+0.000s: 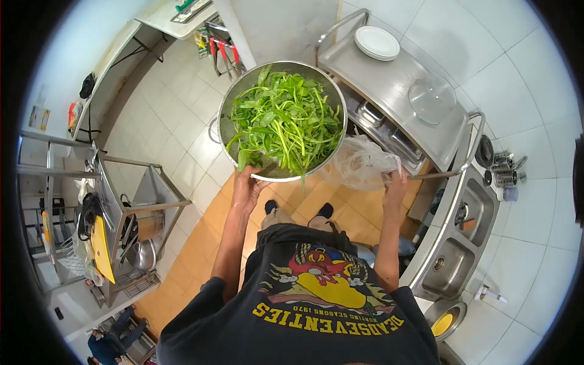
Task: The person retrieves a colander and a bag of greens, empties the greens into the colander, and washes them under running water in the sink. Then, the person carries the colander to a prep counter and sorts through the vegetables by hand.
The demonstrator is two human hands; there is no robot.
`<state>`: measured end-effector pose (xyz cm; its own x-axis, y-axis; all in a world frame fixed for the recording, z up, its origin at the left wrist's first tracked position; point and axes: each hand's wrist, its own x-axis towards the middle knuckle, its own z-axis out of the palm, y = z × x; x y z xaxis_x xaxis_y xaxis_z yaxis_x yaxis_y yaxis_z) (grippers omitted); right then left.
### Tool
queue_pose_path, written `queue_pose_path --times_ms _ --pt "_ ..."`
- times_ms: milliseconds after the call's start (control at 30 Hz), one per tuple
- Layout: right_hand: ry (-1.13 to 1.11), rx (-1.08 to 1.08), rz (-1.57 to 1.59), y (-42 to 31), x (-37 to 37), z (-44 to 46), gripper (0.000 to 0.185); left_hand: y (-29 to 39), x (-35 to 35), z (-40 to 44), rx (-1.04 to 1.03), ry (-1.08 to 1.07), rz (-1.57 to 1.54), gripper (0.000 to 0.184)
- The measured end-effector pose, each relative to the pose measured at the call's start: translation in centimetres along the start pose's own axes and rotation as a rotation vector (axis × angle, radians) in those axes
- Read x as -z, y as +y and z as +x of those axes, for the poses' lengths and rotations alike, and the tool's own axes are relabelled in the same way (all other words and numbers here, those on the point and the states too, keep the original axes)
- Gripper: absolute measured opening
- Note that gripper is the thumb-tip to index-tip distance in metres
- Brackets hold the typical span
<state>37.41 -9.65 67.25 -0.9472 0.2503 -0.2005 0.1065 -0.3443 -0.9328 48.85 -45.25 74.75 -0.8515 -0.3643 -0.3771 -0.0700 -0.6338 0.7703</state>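
Note:
A large metal mesh strainer (226,115) hangs in front of me, heaped with leafy green vegetables (283,118). My left hand (246,185) is closed on its near rim, with some leaves just above the fingers. To the right, my right hand (395,179) grips the edge of a clear plastic bag (359,161). The bag droops beside the strainer's right side, partly behind its rim. What the bag contains, if anything, cannot be made out.
A steel trolley (420,106) at the upper right bears white plates (377,42) and a clear bowl (432,99). Right of me is a sink (450,264). A metal rack (152,207) stands at the left. Another person (109,344) is at the lower left.

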Motion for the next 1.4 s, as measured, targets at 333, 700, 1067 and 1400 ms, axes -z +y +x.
queue_pose_path --times_ms 333,700,1067,1400 --pt "0.012 0.069 -0.033 3.4 -11.0 -8.3 0.024 8.2 13.7 -1.0 -0.049 -0.03 -0.02 0.03" --pt "-0.18 -0.022 -0.188 13.8 -23.5 -16.5 0.018 14.3 24.5 -9.3 -0.135 0.093 -0.107 0.033" --pt "-0.232 0.027 -0.208 13.9 -23.4 -23.3 0.015 9.5 35.1 -14.4 -0.152 0.329 -0.231 0.04" --pt "-0.33 0.041 -0.245 14.3 -25.1 -28.3 0.013 10.8 38.3 -18.5 -0.182 0.28 -0.304 0.037"
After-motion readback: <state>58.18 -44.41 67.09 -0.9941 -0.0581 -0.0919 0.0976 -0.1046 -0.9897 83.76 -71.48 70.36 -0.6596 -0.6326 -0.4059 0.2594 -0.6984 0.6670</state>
